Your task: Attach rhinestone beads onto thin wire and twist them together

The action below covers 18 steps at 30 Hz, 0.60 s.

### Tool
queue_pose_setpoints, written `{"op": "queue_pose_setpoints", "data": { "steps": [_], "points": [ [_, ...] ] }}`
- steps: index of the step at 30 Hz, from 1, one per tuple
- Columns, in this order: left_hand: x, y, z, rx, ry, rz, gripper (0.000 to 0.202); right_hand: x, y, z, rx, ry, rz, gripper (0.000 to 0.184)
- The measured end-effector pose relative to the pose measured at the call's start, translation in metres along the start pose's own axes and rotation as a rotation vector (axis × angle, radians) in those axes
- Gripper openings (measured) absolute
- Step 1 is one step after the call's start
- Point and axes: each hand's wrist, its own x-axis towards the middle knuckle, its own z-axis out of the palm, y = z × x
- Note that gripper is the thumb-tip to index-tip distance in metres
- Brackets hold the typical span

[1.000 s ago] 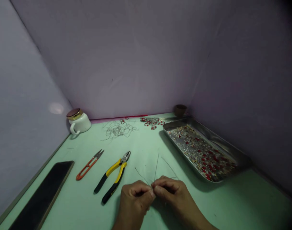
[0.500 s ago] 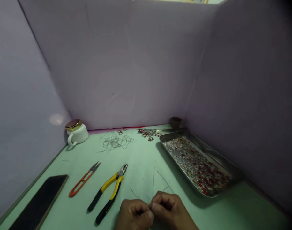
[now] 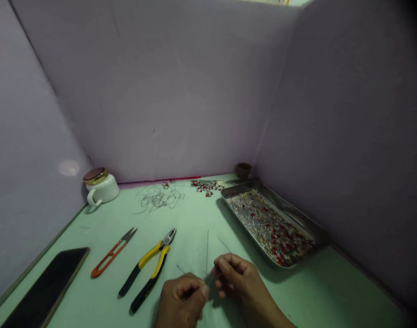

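My left hand (image 3: 184, 298) is at the bottom middle, thumb and forefinger pinched on a thin wire (image 3: 207, 250). One strand stands up from near the fingertips, and a shorter end pokes out to the left. Just to the right, my right hand (image 3: 240, 282) is apart from the left, thumb and forefinger pressed together. Another thin strand (image 3: 223, 244) shows beyond its knuckles; whether those fingers grip it is hidden. Left of the hands lie yellow-and-black pliers (image 3: 150, 269) with parted handles and orange thread snips (image 3: 113, 254).
A metal tray (image 3: 244, 232) of red and pale beads stands right. At the back are tangled wire (image 3: 160, 198), red beaded pieces (image 3: 207, 186), a small brown bowl (image 3: 243, 170) and a white lidded mug (image 3: 104, 189). A dark phone (image 3: 46, 291) lies front left. Walls enclose three sides.
My right hand has drawn away from the left, rightward and up; before, their fingertips met. The whole view has shifted slightly, with the table things now a little further left.
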Motion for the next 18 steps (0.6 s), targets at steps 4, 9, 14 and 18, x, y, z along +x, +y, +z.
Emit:
{"op": "queue_pose_setpoints", "data": {
  "steps": [4,9,14,18],
  "points": [
    [-0.0038,0.0073,0.0017,0.040,-0.009,-0.040,0.022,-0.0042,-0.0045,0.0026,-0.032,0.020,0.018,0.040],
    [-0.0027,0.0063,0.0006,0.066,-0.014,-0.045,0.022,-0.0052,-0.0052,0.0005,0.095,-0.011,0.021,0.035],
    [-0.0012,0.0086,-0.0009,0.027,-0.041,-0.069,0.024,-0.0045,-0.0027,-0.0031,0.110,-0.004,0.062,0.036],
    [-0.0006,0.0099,-0.0032,-0.060,-0.071,-0.137,0.023,-0.0050,-0.0062,-0.0045,0.124,-0.016,0.016,0.037]
  ]
}}
